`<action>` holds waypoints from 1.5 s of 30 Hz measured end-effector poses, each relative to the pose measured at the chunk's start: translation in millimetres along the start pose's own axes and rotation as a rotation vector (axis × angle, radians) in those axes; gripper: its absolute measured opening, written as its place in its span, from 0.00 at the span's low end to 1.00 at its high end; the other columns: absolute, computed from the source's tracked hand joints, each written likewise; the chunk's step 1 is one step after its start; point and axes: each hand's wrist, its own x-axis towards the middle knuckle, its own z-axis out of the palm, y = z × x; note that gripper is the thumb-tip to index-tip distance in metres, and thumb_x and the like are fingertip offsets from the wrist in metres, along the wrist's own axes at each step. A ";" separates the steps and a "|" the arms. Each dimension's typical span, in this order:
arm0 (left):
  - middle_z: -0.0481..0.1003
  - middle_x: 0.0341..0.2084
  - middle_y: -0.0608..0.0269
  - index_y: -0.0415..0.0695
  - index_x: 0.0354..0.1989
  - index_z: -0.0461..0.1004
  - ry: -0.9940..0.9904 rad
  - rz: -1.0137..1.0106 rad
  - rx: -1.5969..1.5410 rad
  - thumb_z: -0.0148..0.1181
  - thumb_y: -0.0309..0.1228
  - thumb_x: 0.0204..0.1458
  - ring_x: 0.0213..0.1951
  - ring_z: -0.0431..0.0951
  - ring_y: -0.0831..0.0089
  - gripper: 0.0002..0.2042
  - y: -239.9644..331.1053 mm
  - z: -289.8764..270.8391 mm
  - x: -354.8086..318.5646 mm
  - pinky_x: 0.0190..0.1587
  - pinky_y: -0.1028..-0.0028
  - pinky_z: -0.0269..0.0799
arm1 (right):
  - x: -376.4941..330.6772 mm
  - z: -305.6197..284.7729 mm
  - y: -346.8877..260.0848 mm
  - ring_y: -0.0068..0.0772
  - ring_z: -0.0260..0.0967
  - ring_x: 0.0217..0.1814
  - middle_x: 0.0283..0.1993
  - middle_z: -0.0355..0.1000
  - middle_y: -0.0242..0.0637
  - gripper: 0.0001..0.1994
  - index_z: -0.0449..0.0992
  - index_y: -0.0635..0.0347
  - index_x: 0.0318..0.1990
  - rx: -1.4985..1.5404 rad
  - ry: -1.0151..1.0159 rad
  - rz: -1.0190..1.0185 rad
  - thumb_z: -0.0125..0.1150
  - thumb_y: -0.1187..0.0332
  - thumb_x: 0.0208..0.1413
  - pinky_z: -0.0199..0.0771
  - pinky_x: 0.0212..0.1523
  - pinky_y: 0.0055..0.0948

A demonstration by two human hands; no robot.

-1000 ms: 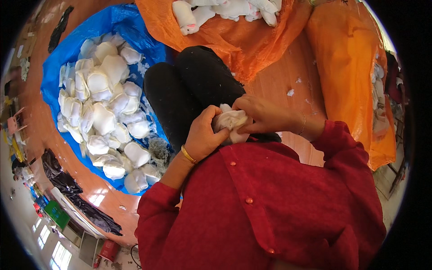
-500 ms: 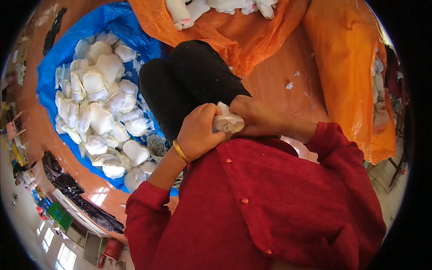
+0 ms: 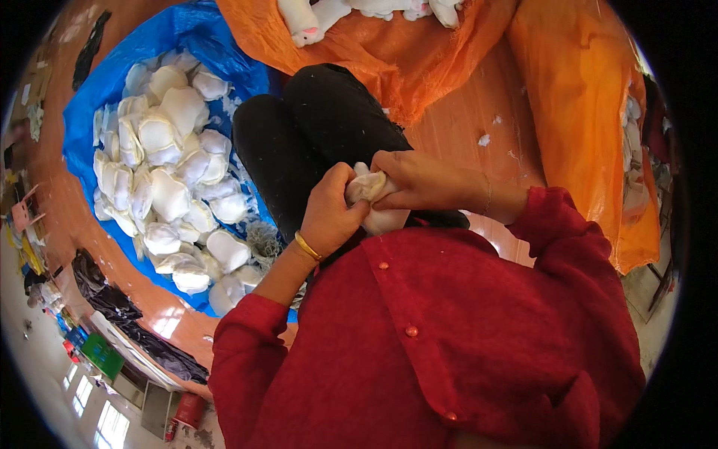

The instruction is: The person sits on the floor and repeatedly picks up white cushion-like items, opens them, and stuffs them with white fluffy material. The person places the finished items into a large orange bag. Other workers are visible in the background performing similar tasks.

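Presently, one small white stuffed piece (image 3: 372, 196), held over the lap of a seated person in a red shirt (image 3: 464, 337) and black trousers (image 3: 314, 142).

Left hand (image 3: 329, 213): fingers curled around the piece from the left, gold bangle (image 3: 307, 246) at the wrist.

Right hand (image 3: 407, 179): closed over the top of the same piece, fingertips pinching its upper end. Both hands touch each other across it.

Blue sheet (image 3: 97, 90) on the floor to the person's left, heaped with white stuffed pieces (image 3: 168, 179).

Orange sack (image 3: 374, 52) ahead of the knees, white soft items showing at its mouth; a second orange sack (image 3: 591, 127) to the right.

Wooden floor (image 3: 464, 127) between, a few white fluff scraps on it.
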 end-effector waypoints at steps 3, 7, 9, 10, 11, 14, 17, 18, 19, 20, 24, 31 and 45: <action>0.67 0.25 0.52 0.41 0.29 0.63 0.124 0.054 0.096 0.58 0.25 0.40 0.27 0.70 0.54 0.10 -3.7 12.5 -3.2 0.29 0.65 0.66 | -3.3 11.2 1.1 0.51 0.68 0.39 0.33 0.69 0.50 0.17 0.65 0.66 0.34 0.000 0.130 -0.007 0.62 0.61 0.47 0.68 0.39 0.40; 0.66 0.24 0.53 0.41 0.28 0.63 0.278 0.086 0.192 0.58 0.25 0.41 0.27 0.70 0.52 0.09 -7.0 29.7 -4.5 0.28 0.63 0.66 | -6.7 25.1 4.0 0.49 0.66 0.42 0.36 0.68 0.48 0.14 0.66 0.64 0.37 -0.157 0.292 0.028 0.61 0.65 0.48 0.67 0.42 0.38; 0.67 0.24 0.53 0.42 0.28 0.64 0.333 0.092 0.219 0.58 0.25 0.42 0.27 0.70 0.52 0.08 -7.6 33.2 -5.1 0.28 0.64 0.66 | -6.0 28.2 3.2 0.50 0.66 0.43 0.36 0.68 0.48 0.14 0.66 0.63 0.37 -0.166 0.345 0.035 0.61 0.66 0.47 0.66 0.43 0.39; 0.67 0.25 0.53 0.42 0.28 0.64 0.351 0.094 0.220 0.57 0.25 0.42 0.26 0.70 0.52 0.08 -7.5 33.9 -5.4 0.28 0.64 0.67 | -4.5 28.3 1.3 0.50 0.66 0.41 0.35 0.68 0.48 0.14 0.66 0.64 0.35 -0.165 0.353 0.053 0.61 0.65 0.47 0.66 0.42 0.40; 0.67 0.25 0.54 0.42 0.29 0.65 0.368 0.096 0.220 0.57 0.25 0.42 0.26 0.71 0.53 0.08 -7.5 34.2 -5.9 0.28 0.64 0.67 | -2.7 28.3 -1.2 0.51 0.66 0.39 0.34 0.68 0.49 0.14 0.66 0.65 0.33 -0.164 0.361 0.072 0.61 0.64 0.46 0.67 0.40 0.40; 0.68 0.28 0.53 0.41 0.32 0.66 0.266 -0.013 0.034 0.58 0.25 0.43 0.29 0.71 0.54 0.09 -2.3 23.4 -10.1 0.30 0.65 0.68 | -2.6 28.2 -1.6 0.50 0.66 0.40 0.35 0.68 0.48 0.14 0.67 0.63 0.35 -0.162 0.352 0.168 0.62 0.65 0.45 0.66 0.41 0.39; 0.68 0.31 0.52 0.39 0.36 0.66 0.120 0.117 -0.013 0.59 0.24 0.43 0.32 0.71 0.56 0.12 11.6 7.7 -16.8 0.34 0.67 0.68 | -6.9 29.8 -3.9 0.48 0.66 0.40 0.35 0.67 0.47 0.15 0.67 0.62 0.36 -0.158 0.395 0.187 0.64 0.66 0.45 0.66 0.40 0.38; 0.69 0.31 0.53 0.39 0.36 0.66 0.110 0.112 0.000 0.60 0.25 0.42 0.33 0.72 0.59 0.13 10.6 8.0 -17.3 0.35 0.67 0.68 | -8.4 30.3 -5.3 0.48 0.66 0.40 0.35 0.67 0.47 0.15 0.67 0.62 0.36 -0.156 0.426 0.178 0.64 0.66 0.44 0.66 0.40 0.38; 0.69 0.31 0.53 0.39 0.36 0.65 0.102 0.106 0.013 0.61 0.25 0.42 0.33 0.72 0.62 0.14 8.7 9.5 -16.8 0.35 0.68 0.68 | -8.7 31.6 -5.1 0.48 0.65 0.39 0.34 0.68 0.46 0.15 0.67 0.62 0.35 -0.188 0.452 0.143 0.64 0.65 0.44 0.66 0.40 0.38; 0.70 0.31 0.54 0.39 0.37 0.65 0.094 0.101 0.026 0.62 0.25 0.42 0.33 0.73 0.66 0.15 6.6 11.5 -16.4 0.36 0.69 0.68 | -8.6 33.7 -3.5 0.48 0.64 0.39 0.33 0.68 0.45 0.15 0.67 0.62 0.34 -0.220 0.478 0.107 0.64 0.64 0.43 0.66 0.40 0.39; 0.69 0.30 0.56 0.39 0.36 0.65 0.271 0.140 0.112 0.61 0.24 0.42 0.32 0.72 0.66 0.13 -6.3 28.9 -15.0 0.35 0.70 0.68 | -4.9 42.6 -0.4 0.48 0.65 0.37 0.32 0.67 0.43 0.15 0.66 0.61 0.32 -0.265 0.579 0.040 0.63 0.63 0.43 0.67 0.38 0.40; 0.67 0.31 0.54 0.38 0.37 0.65 0.309 0.043 0.082 0.59 0.23 0.42 0.33 0.70 0.61 0.14 -5.4 25.6 -26.5 0.36 0.68 0.67 | 12.9 47.4 9.1 0.49 0.68 0.32 0.31 0.67 0.43 0.14 0.65 0.59 0.32 -0.280 0.544 -0.062 0.62 0.62 0.44 0.68 0.30 0.42; 0.68 0.32 0.57 0.39 0.39 0.61 0.278 -0.227 -0.169 0.72 0.35 0.30 0.35 0.71 0.69 0.29 -1.8 27.8 -24.5 0.38 0.72 0.70 | 3.9 4.6 -21.0 0.52 0.70 0.40 0.35 0.71 0.51 0.22 0.67 0.64 0.43 -0.128 0.116 0.013 0.62 0.59 0.44 0.70 0.42 0.41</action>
